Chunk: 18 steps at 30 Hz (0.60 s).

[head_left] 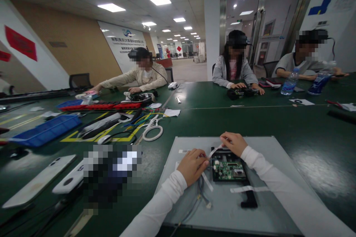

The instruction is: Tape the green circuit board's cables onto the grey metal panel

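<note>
A strip of whitish tape [214, 152] runs between my two hands at the upper left of a black frame. My left hand [194, 166] is closed with its fingertips pinched on the strip's lower left end. At the other end, my right hand [234, 143] pinches the strip above the frame's top edge. The black frame [249, 197] carries a green circuit board [228, 169] and lies on a large grey metal panel [191, 213]. More tape strips cross the panel, one [236, 190] over the frame's lower arm. Grey cables [195, 203] with a white connector trail below my left hand.
Left on the green table are phone-like devices [39, 181], a blue tray [47, 129], a white ring-shaped object [152, 133] and tangled wires. Red bins [111, 106] stand farther back. Several people sit across the table, near two bottles [290, 81].
</note>
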Available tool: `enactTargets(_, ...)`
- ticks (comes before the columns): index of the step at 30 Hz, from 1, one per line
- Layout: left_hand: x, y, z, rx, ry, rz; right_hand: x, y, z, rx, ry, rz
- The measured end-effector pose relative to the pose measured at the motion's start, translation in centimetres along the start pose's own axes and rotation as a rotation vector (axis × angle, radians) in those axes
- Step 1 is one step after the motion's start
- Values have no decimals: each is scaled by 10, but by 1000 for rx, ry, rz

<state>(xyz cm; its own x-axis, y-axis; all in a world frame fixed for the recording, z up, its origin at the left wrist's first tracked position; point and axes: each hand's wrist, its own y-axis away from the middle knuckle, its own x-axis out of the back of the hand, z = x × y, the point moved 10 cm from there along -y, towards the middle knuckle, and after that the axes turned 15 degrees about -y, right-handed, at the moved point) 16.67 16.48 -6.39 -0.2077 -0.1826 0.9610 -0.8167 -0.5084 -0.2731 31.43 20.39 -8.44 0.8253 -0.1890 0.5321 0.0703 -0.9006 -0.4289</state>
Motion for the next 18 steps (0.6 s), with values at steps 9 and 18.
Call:
enactTargets(9, -1, -1, -1, -4, 23, -27, 5, 0, 5, 26, 79, 44)
enactTargets(18, 2, 4, -11, 24, 8, -77, 20, 1, 19, 8, 27, 109)
